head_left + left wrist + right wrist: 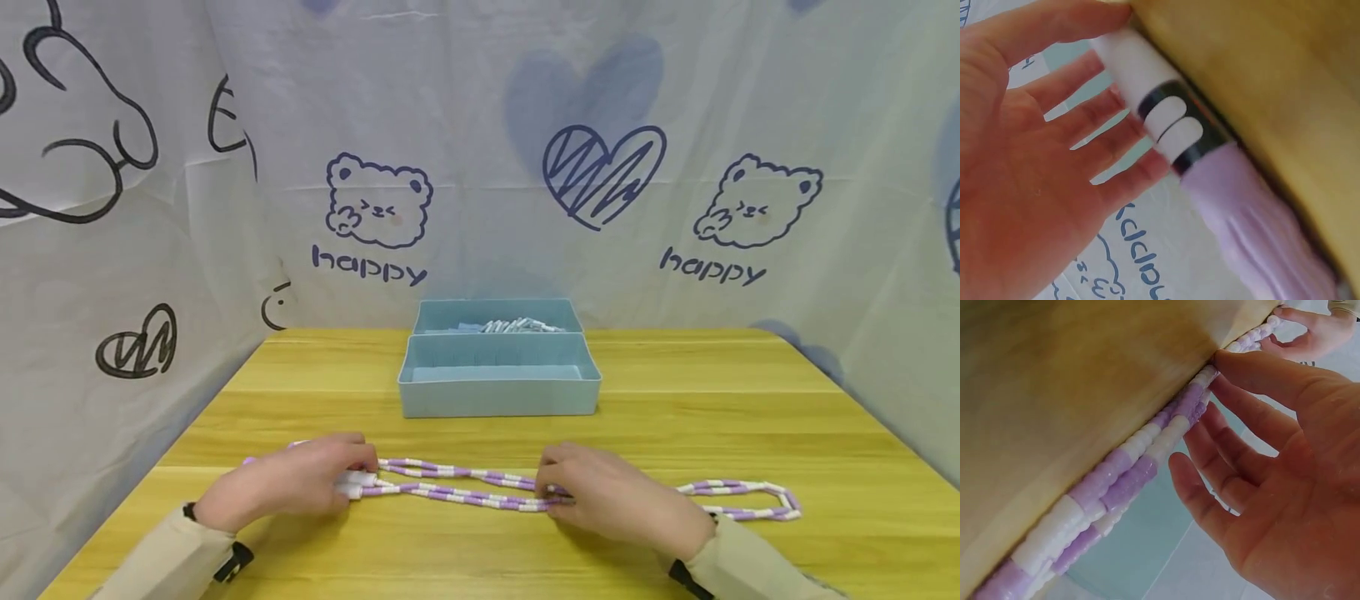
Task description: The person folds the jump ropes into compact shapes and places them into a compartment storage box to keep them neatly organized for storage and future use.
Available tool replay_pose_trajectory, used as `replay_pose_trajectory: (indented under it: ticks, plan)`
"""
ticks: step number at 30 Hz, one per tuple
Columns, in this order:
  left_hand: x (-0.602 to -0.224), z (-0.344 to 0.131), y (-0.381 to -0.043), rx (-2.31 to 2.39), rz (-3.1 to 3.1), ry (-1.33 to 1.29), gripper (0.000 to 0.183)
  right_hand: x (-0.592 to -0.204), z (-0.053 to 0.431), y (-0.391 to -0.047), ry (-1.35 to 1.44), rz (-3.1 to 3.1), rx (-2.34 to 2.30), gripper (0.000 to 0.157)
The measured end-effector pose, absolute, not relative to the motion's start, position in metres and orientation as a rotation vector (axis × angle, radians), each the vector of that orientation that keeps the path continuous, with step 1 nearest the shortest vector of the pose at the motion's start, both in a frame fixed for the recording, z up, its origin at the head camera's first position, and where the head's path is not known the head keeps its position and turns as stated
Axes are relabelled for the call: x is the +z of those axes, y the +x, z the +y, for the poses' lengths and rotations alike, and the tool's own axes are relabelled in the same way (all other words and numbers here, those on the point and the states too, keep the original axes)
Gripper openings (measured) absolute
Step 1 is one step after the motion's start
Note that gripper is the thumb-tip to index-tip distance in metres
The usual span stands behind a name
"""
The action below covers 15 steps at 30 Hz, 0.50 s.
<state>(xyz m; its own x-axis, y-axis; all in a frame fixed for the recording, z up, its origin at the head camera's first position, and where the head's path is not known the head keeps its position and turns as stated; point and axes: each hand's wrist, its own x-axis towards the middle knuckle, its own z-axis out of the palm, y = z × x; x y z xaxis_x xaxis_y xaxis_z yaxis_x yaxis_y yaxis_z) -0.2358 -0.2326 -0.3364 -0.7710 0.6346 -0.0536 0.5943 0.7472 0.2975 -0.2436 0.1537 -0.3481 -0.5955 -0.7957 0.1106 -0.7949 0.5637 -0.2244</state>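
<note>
A beaded jump rope [495, 500] in purple and white lies folded lengthwise across the table. Its white handle ends [358, 480] show beneath my left hand [292, 483], which holds them between thumb and fingers. In the left wrist view, one handle [1241, 215] has a purple ridged grip, a black band with white ovals and a white tip. Farther right, my right hand [622, 504] pinches the beaded strands [1129, 462] at the table surface. Past this hand, the rope ends in a rounded loop [750, 487]. Part of the strands is hidden under the right hand.
Behind the rope stands a light blue bin [498, 398] with a low front wall. Another blue bin [442, 312] behind it holds white and blue pieces. The wooden table [675, 417] ends at a white printed curtain [480, 217].
</note>
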Motion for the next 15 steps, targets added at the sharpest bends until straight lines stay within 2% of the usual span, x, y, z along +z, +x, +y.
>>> replay_pose_trajectory:
  ticks: [7,15]
  plan:
    - [-0.34,-0.228,-0.234,0.347,2.808,1.077,0.04,-0.347,0.154,-0.244,-1.381,2.813,-0.369,0.012]
    - [-0.331,-0.22,-0.227,0.431,2.712,0.969,0.021,-0.347,0.155,-0.242,-1.365,2.866,-0.268,0.023]
